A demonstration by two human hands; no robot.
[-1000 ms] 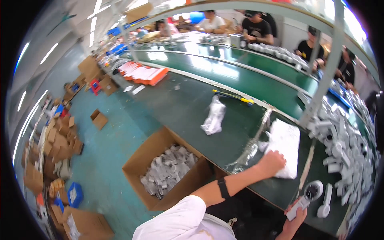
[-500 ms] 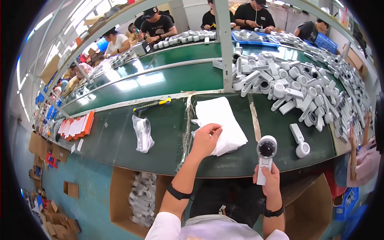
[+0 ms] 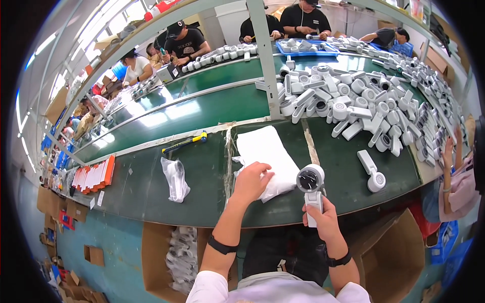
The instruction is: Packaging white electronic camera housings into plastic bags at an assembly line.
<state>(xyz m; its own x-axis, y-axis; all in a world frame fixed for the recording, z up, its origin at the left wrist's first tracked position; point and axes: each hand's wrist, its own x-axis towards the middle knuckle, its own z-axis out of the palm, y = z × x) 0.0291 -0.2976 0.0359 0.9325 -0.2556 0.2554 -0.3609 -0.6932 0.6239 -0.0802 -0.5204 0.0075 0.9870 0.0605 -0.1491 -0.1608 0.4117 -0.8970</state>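
In my right hand (image 3: 323, 218) I hold a white handheld fan (image 3: 310, 180) by its handle, upright, its round dark-centred head facing me. My left hand (image 3: 252, 183) lies over a stack of thin white bags or sheets (image 3: 268, 151), fingers curled together at its lower left part. Whether a sheet is between the fingertips is hard to make out. Left of the stack lies another fan (image 3: 175, 180) inside a clear plastic bag. A loose white fan (image 3: 371, 170) rests on the green table to the right of my right hand.
A large heap of white fans (image 3: 348, 101) covers the right back. A yellow and black hammer (image 3: 184, 143) and orange-and-white cards (image 3: 96, 174) lie left. Open cartons (image 3: 389, 252) stand below the table edge, one holding bagged fans (image 3: 182, 257). A metal post (image 3: 268, 65) rises behind the stack. Co-workers sit beyond.
My right hand has brought the fan left, closer to the stack, and its head has turned slightly. The view has shifted a little. My left hand stays at the stack.
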